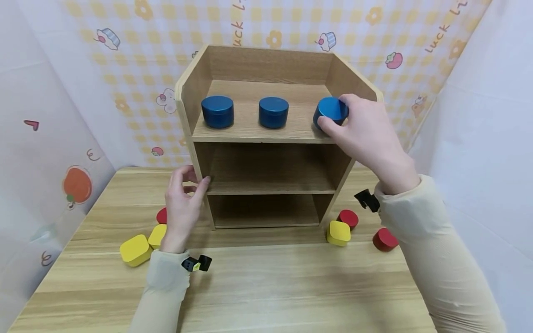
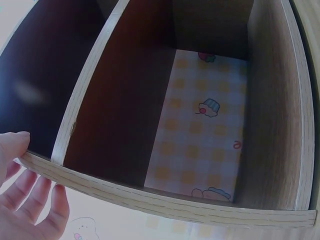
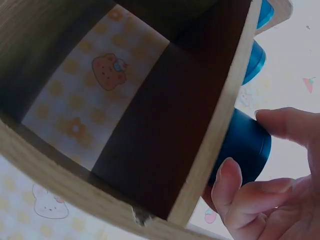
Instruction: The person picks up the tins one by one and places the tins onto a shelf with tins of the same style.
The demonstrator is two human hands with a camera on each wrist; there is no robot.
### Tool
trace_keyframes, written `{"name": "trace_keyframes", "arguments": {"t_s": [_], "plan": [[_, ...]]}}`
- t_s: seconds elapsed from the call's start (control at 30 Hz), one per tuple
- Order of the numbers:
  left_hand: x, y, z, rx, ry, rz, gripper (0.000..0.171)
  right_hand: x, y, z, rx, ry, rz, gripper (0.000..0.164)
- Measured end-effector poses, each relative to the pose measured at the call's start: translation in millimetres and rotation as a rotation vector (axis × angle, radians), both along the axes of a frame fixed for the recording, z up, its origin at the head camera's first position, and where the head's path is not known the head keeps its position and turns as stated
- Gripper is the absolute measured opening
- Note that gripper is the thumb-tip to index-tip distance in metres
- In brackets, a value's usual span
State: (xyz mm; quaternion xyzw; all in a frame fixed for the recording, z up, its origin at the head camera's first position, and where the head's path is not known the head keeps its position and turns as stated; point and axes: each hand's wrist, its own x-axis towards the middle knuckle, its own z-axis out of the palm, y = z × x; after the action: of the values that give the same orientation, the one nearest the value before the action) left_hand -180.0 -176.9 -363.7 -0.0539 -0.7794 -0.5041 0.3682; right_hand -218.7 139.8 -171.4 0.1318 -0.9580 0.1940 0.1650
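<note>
A wooden shelf unit (image 1: pixel 266 64) stands on the table with three round blue lidded tins along its top level. My right hand (image 1: pixel 370 132) pinches the right blue tin (image 1: pixel 331 108) between thumb and fingers; it tilts slightly near the front edge. In the right wrist view that tin (image 3: pixel 245 142) sits against the shelf board. The middle tin (image 1: pixel 273 112) and the left tin (image 1: pixel 218 112) stand upright, apart from each other. Around the unit's left side panel, my left hand (image 1: pixel 183 203) has its thumb at the front edge and fingers outside.
Two yellow square tins (image 1: pixel 136 250) and a partly hidden red one (image 1: pixel 162 216) lie left of the unit. At the right are a yellow tin (image 1: pixel 338 233) and two red round tins (image 1: pixel 385 239). A patterned cloth (image 1: pixel 145 69) hangs behind.
</note>
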Motion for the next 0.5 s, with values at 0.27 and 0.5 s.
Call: {"name": "trace_keyframes", "arguments": {"t_s": [0.27, 0.5], "plan": [[-7.7, -4.7, -9.3, -0.006, -0.004, 0.009, 0.038, -10.2, -6.5, -0.9, 0.018, -0.031, -0.027, 0.054], [-7.6, -6.4, -10.9, -0.001, -0.005, -0.002, 0.040, -15.3, -8.4, 0.4, 0.036, -0.051, -0.057, 0.051]]}}
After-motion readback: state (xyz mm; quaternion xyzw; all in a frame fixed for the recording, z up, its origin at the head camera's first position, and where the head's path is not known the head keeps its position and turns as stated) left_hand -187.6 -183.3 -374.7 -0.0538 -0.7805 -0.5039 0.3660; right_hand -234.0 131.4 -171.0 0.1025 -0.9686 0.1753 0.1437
